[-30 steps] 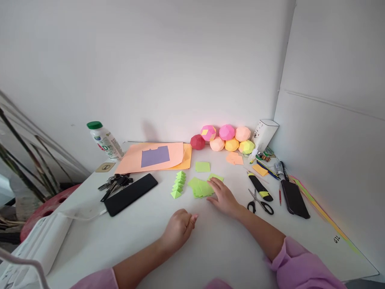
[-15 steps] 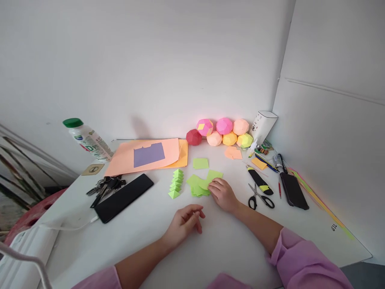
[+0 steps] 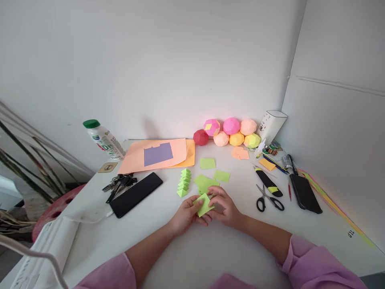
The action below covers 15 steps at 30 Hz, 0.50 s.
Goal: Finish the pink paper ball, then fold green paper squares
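Note:
A green paper square [image 3: 204,205] is held up between both hands, just above the table. My left hand [image 3: 187,214] pinches its left side, thumb on top and fingers beneath. My right hand [image 3: 226,209] has curled fingers and thumb at the square's right edge. Right behind the hands lies a loose pile of green paper pieces [image 3: 207,182], partly covered by the right fingers. Two more flat pieces, a green sheet [image 3: 222,176] and a green rectangle [image 3: 207,163], lie beyond it. To the left stands a row of folded green paper pyramids [image 3: 184,183].
Coloured paper balls [image 3: 231,126] are stacked against the wall. Scissors [image 3: 268,198], a utility knife [image 3: 268,182] and a phone [image 3: 305,193] lie right. On the left are a black power bank [image 3: 136,195], keys [image 3: 119,184], orange paper sheets [image 3: 132,158] and a bottle [image 3: 105,138].
My right hand has drawn a green square from the pile toward me, and my left hand has moved up to grasp it. The view has turned slightly left.

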Available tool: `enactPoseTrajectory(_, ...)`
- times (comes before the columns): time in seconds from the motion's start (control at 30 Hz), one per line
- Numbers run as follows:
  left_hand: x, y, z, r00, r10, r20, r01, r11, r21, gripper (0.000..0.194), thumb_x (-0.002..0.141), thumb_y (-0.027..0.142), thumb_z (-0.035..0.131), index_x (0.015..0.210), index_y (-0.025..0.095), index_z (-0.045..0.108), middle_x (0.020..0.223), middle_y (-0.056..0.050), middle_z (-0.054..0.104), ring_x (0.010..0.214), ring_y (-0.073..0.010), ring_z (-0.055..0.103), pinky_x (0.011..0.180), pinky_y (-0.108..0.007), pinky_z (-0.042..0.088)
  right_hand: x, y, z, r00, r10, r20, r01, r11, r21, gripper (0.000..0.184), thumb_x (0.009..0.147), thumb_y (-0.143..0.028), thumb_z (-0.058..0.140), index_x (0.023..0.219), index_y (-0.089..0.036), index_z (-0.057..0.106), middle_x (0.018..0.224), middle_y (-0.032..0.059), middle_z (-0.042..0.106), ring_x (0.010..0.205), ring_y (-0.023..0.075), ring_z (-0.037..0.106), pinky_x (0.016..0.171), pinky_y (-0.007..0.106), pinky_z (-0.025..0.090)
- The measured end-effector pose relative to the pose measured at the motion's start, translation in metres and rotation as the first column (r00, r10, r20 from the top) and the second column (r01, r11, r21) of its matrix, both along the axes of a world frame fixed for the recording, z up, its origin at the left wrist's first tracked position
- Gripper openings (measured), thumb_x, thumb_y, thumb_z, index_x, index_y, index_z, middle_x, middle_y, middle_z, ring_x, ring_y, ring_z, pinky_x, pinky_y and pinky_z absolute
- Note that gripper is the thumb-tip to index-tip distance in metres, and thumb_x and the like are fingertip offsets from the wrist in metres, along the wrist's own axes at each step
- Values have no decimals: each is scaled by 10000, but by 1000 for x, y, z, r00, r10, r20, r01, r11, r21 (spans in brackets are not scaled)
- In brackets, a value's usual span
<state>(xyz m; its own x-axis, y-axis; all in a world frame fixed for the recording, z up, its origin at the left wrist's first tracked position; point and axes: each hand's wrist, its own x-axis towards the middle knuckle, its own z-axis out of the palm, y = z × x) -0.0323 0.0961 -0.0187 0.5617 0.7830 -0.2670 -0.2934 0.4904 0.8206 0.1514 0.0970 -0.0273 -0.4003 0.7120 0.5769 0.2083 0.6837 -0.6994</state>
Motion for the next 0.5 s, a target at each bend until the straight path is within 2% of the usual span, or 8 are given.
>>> enactPoseTrajectory(0.07, 2, -3, 0, 998, 8, -61, -8, 1000, 14, 386, 777, 450, 671, 959, 144, 521, 684, -37, 683, 596, -180, 685, 521, -272, 542, 1, 2, -1, 1000, 27, -10, -28, 991, -134, 177, 846, -331, 601, 784, -166, 583, 1141, 135, 546, 990, 204, 588, 848, 366, 498)
enactPoseTrajectory(0.13, 3, -5, 0, 993, 15, -114, -12, 1000, 22, 406, 767, 474, 672, 939, 142, 511, 706, -40, 681, 598, -184, 685, 521, -279, 543, 2, 4, 0, 998, 57, -28, -63, 958, -278, 266, 871, -376, 562, 717, -160, 584, 944, 94, 608, 845, 169, 606, 762, 325, 507)
enactPoseTrajectory(0.27, 2, -8, 3, 997, 64, -47, -62, 998, 31, 498, 813, 603, 525, 1021, 153, 477, 803, -76, 689, 695, -219, 698, 583, -341, 561, 1, 5, 1, 1000, 15, -14, -19, 903, -429, 348, 823, -416, 618, 596, -163, 547, 648, 7, 540, 632, 121, 516, 574, 250, 437)
enactPoseTrajectory(0.4, 3, -12, 2, 987, 91, -129, -79, 992, 95, 504, 738, 472, 703, 1051, 162, 458, 829, -58, 686, 751, -206, 694, 656, -336, 564, -1, 5, 0, 998, -61, -22, 42, 869, -493, 350, 788, -395, 654, 568, -157, 523, 605, -17, 489, 547, 92, 433, 495, 230, 358)
enactPoseTrajectory(0.5, 5, -13, 0, 980, 67, -189, -41, 990, 134, 456, 744, 477, 689, 997, 147, 502, 800, -46, 667, 681, -184, 685, 651, -341, 567, -1, 5, 1, 997, -31, -67, -10, 835, -550, 266, 804, -388, 640, 687, -154, 588, 633, -7, 548, 566, 101, 478, 528, 239, 393)
